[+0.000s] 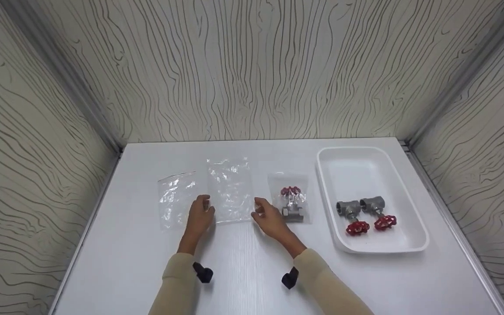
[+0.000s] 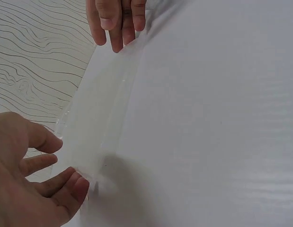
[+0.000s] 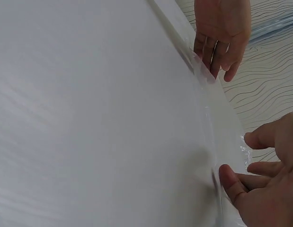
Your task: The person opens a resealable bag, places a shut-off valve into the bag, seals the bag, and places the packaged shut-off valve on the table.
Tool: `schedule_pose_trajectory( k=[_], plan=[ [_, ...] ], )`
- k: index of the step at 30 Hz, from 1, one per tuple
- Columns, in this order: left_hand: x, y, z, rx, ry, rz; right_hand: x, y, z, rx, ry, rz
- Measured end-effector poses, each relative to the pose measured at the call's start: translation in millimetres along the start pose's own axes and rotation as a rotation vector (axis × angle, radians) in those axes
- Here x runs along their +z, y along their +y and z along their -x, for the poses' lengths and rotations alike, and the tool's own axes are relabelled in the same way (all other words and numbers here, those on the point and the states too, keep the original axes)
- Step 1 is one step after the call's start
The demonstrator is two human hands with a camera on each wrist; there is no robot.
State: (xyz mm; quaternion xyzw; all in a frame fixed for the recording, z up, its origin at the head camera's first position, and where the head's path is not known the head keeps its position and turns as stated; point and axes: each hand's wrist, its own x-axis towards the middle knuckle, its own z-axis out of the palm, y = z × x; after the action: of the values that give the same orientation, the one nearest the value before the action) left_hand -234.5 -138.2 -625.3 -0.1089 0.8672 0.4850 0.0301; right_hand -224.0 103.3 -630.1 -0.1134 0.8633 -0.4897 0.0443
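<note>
There is room to pass between the left hand [image 1: 198, 217] and the right hand [image 1: 271, 218], above the flat bag [image 1: 230, 188]. Further right, the bagged valve [image 1: 292, 205] and the wall of the white tray [image 1: 361, 173] block the way.

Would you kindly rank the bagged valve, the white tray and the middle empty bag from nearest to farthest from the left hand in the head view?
1. Middle empty bag, alongside the left hand.
2. Bagged valve, beyond the right hand.
3. White tray, farthest right.
</note>
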Motion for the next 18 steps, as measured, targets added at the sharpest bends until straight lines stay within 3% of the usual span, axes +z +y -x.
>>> schedule_pose_trajectory(
  k=[8,15,18],
  plan=[
    [4.0,-0.9,0.2,-0.003,0.016,0.063,4,1,-0.2,-0.01,0.074,-0.059],
    [2.5,6.9,5.6,-0.142,-0.041,0.144,3,3,-0.1,-0.012,0.079,-0.134],
    [1.6,9.5,6.5,-0.15,-0.039,0.15,1,2,0.8,0.02,0.082,-0.144]
  ],
)
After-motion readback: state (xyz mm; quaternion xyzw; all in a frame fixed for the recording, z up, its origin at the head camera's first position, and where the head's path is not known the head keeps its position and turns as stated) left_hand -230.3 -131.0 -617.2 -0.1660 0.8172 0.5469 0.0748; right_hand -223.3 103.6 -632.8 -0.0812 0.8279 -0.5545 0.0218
